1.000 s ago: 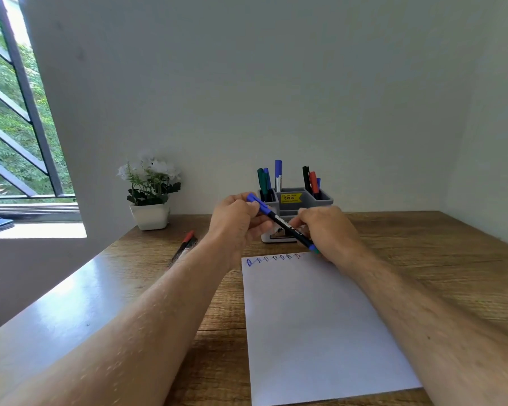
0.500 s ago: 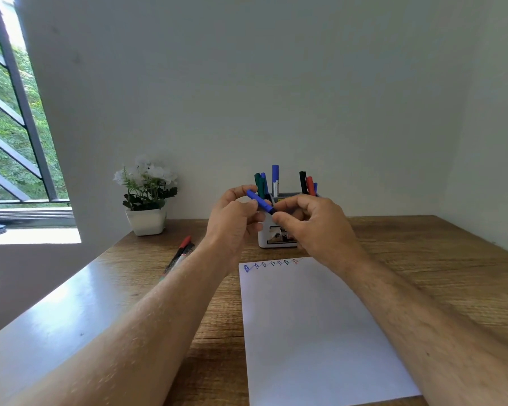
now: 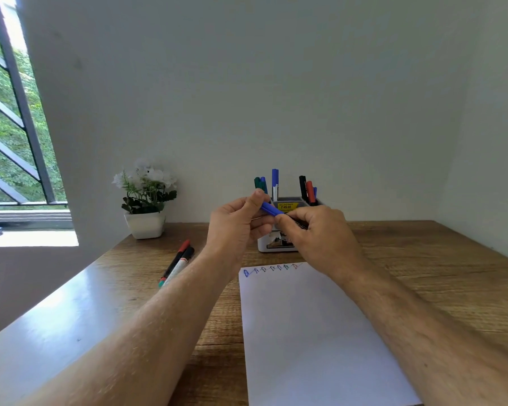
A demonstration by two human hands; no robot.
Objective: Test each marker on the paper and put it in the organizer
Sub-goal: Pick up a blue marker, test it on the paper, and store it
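At nine o'clock of the white paper sheet (image 3: 320, 332), a small white square pot of white artificial flowers (image 3: 145, 200) stands by the wall, and nearer lie loose markers with red, black and teal ends (image 3: 176, 263) on the brown wood-grain tabletop (image 3: 437, 259), not yet tested, I judge. The left hand (image 3: 235, 227) is curled, thumb and fingers pinching the blue cap end of the blue-capped black marker (image 3: 272, 210), held in the air just in front of the grey and white plastic desk organizer (image 3: 276, 244) at twelve o'clock of the sheet. The right hand (image 3: 314, 232) is curled round the marker's black barrel, which it mostly hides; whether the cap is fully seated I cannot tell. A marker like this should be light, stiff and smooth, best gripped on the barrel near the cap so it does not twist or slip. Capped markers in green, blue, black and red already stand in the organizer. Its yellow price sticker (image 3: 288, 206) seems to read "49.00"; the rest is too small. A row of small scribbles (image 3: 272, 268) in blue, green and red runs along the sheet's far edge.
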